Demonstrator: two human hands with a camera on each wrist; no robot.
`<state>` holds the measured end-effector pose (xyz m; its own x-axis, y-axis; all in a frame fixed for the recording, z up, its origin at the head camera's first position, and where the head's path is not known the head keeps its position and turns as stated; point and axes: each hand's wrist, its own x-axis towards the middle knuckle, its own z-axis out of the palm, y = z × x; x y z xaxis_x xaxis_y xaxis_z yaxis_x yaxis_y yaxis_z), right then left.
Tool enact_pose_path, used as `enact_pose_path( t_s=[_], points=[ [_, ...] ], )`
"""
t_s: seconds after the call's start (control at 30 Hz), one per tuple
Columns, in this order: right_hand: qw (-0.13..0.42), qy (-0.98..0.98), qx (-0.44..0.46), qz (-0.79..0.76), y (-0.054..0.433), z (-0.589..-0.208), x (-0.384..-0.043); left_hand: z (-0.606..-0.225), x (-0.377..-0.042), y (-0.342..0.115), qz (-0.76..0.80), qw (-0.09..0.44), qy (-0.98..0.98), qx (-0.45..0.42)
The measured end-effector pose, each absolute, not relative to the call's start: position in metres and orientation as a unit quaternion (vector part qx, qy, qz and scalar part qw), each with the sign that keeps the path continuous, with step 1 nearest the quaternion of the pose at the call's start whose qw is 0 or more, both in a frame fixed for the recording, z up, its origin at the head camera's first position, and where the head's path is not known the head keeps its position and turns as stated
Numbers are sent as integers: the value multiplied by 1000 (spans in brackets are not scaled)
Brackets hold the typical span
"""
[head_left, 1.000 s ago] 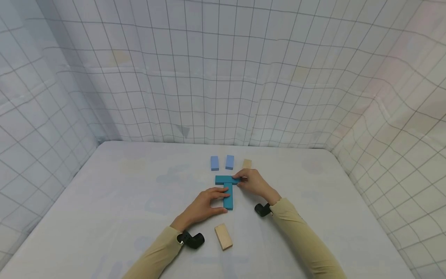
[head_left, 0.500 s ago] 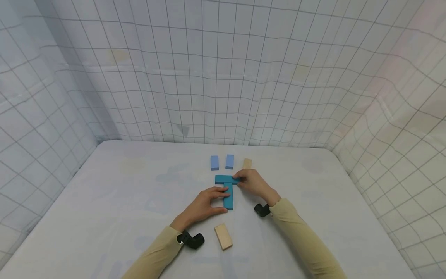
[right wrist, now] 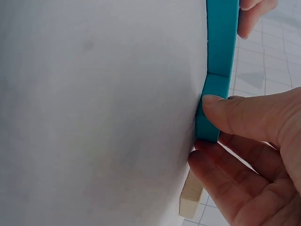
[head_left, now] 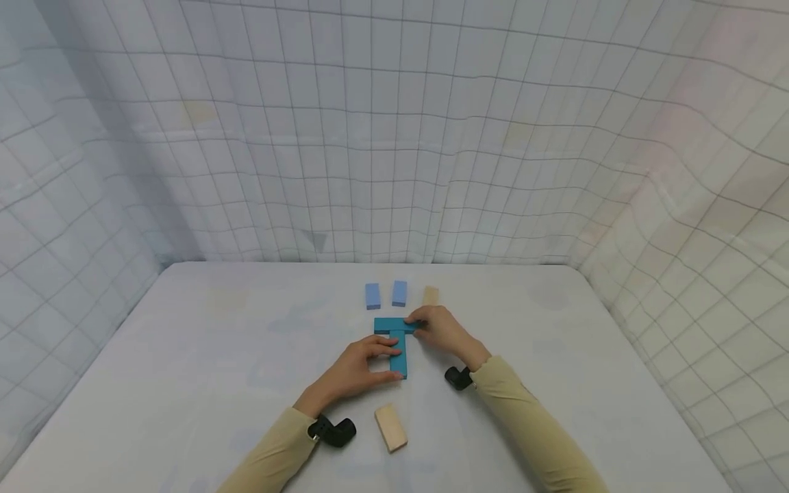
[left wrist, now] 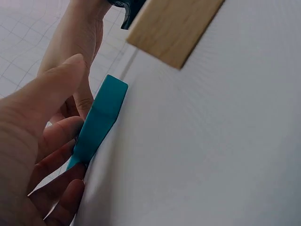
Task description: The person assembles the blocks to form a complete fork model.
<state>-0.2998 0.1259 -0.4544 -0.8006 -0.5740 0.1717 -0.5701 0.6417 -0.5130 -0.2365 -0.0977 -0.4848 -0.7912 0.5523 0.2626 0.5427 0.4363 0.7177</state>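
Two hands, left spread along teal stem, right in edge-pinch on crossbar, roomy tabletop around

Two light-blue blocks and a wooden block lie before a gridded curtain.

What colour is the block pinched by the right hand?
Teal all over its visible faces; the block shows best in the right wrist view.

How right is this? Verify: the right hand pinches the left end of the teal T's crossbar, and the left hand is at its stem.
Wrong end: the head view shows the right hand pinching the right end of the teal crossbar; the left hand is at the teal stem.
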Motion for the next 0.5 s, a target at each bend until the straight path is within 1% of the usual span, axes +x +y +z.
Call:
enact_pose_path(
  t_s=[0.2,0.4,0.5],
  points=[
    [-2,909,-316,-273,126,-457,-300,-488,-238,-96,437,1,843,312],
    [-6,906,-318,-280,125,-458,-301,-493,-241,-94,433,-31,845,313],
    [-8,909,-313,-276,126,-458,-302,-493,-241,-92,441,-37,840,314]
  ],
)
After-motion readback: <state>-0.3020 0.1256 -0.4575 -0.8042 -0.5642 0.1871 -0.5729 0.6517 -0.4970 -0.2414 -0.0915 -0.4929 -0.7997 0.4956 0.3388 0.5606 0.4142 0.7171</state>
